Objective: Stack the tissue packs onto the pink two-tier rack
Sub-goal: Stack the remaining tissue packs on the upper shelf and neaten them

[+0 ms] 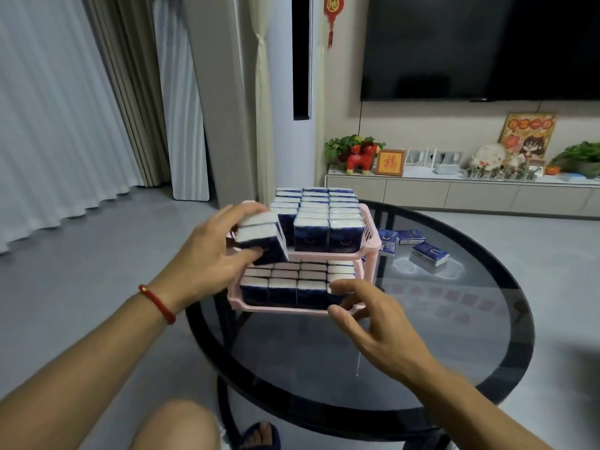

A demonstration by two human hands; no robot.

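Tissue packs (pixel 328 233), dark blue with white tops, fill both tiers of the pink two-tier rack (pixel 368 235), which stands on a round dark glass table (pixel 454 336). On the upper tier they stand upright in close rows, three across at the front; the lower tier holds more rows packed side by side, their white tops showing under the upper shelf.

The person's left hand (pixel 207 258) grips two tissue packs (pixel 259 241) held together, thumb beneath and fingers curled over the top, tilted at the front-left corner of the upper tier and touching the packs already standing there. A red cord bracelet (pixel 157 302) circles the left wrist.

The right hand (pixel 376 323) is at the front-right corner of the lower tier: its fingers are loosely spread, the forefinger tip touching the front-right pack and the thumb resting against the pink rim, grasping nothing.

Three loose tissue packs (pixel 428 254) lie on the glass behind and to the right of the rack, apart from it.

Beyond the table a low white TV cabinet (pixel 422 193) stands beneath a wall-mounted television (pixel 480 47).
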